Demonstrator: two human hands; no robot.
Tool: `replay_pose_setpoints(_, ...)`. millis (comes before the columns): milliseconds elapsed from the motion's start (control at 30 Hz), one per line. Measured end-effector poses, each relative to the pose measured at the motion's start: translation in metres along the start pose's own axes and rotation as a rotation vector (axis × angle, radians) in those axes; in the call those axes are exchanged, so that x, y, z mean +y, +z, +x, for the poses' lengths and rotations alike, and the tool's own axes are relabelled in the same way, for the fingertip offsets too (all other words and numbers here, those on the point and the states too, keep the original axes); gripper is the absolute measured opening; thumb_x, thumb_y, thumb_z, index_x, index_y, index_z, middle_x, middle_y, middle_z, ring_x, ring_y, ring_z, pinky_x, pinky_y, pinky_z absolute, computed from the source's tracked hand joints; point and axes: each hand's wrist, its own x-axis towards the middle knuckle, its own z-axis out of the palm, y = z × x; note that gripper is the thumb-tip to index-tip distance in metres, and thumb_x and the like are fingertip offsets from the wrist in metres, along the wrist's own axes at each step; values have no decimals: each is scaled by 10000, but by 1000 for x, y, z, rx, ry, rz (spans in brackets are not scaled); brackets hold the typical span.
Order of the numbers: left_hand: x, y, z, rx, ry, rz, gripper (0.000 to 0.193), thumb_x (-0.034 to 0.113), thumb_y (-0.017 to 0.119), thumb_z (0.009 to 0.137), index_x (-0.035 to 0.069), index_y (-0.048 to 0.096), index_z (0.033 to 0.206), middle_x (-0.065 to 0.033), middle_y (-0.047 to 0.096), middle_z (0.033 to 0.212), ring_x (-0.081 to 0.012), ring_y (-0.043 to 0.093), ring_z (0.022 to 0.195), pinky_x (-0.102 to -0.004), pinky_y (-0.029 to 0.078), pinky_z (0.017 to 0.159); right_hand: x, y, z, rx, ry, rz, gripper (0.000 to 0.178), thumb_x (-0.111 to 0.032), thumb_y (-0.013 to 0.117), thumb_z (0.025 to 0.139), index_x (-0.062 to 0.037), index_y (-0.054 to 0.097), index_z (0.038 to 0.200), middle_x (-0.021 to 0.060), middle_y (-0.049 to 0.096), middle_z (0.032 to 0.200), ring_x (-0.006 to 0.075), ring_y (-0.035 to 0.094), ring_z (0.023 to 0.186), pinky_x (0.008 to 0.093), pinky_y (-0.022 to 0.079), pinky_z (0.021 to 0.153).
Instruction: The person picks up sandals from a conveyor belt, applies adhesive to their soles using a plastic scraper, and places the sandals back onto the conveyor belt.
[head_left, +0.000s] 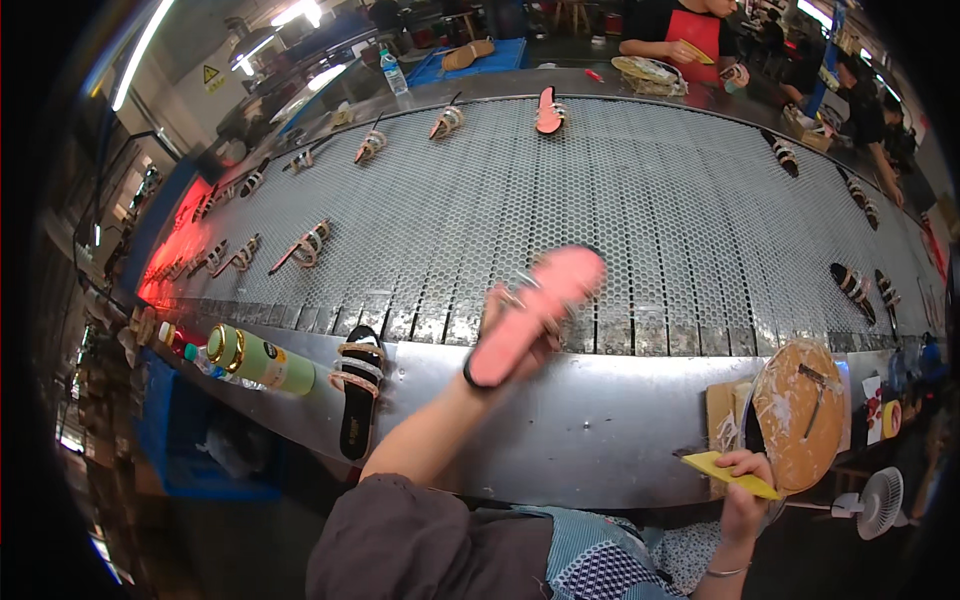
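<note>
My left hand [535,350] is closed round a strappy sandal [520,333], held above the near edge of the conveyor with its pink sole face up; motion blurs it slightly. A flat yellow scraper card [728,473] is pinched in my right hand [745,488], at the lower right. Just beyond that hand stands a round tan board [800,430], smeared with white paste, with a thin-handled brush-like tool [818,398] on it. To the left of my left forearm, a black-insole sandal [357,395] with pale straps lies on the metal ledge.
A grey mesh conveyor [640,220] carries several sandals, including a pink-soled one [548,115], toward a red-lit opening [180,250]. A green bottle [260,360] lies on the left ledge. Across the belt, a person in a red apron [692,40] works. A small fan [880,503] stands lower right.
</note>
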Motion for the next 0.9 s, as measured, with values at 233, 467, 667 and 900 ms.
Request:
replay_pose_setpoints(233,165,-93,65,-29,509,62,550,504,409,827,54,583,1090,-80,650,859,-197,616,766,-334,477,650,53,32,-29,28,199,423,353,-244,600,854,41,564,1060,157,608,941,216,589,785,350,499,710)
replay_pose_setpoints(467,231,-167,89,69,180,-88,135,135,516,864,54,617,904,-61,638,886,-232,600,764,-312,495,722,90,36,-37,153,410,607,408,-318,513,957,15,519,1194,133,598,923,200,567,696,383,482,634)
replay_pose_setpoints(667,233,-141,63,417,381,277,230,262,440,909,144,587,778,-42,587,779,-155,506,605,-278,441,521,95,28,-30,92,414,686,370,-258,490,976,23,542,1212,112,606,947,171,575,744,330,496,691)
replay_pose_setpoints(900,227,-134,70,460,403,331,224,254,446,921,146,626,843,-45,653,943,-144,600,747,-267,489,580,97,16,-39,65,382,692,355,-237,503,976,-4,547,1240,71,605,970,111,555,746,259,497,683)
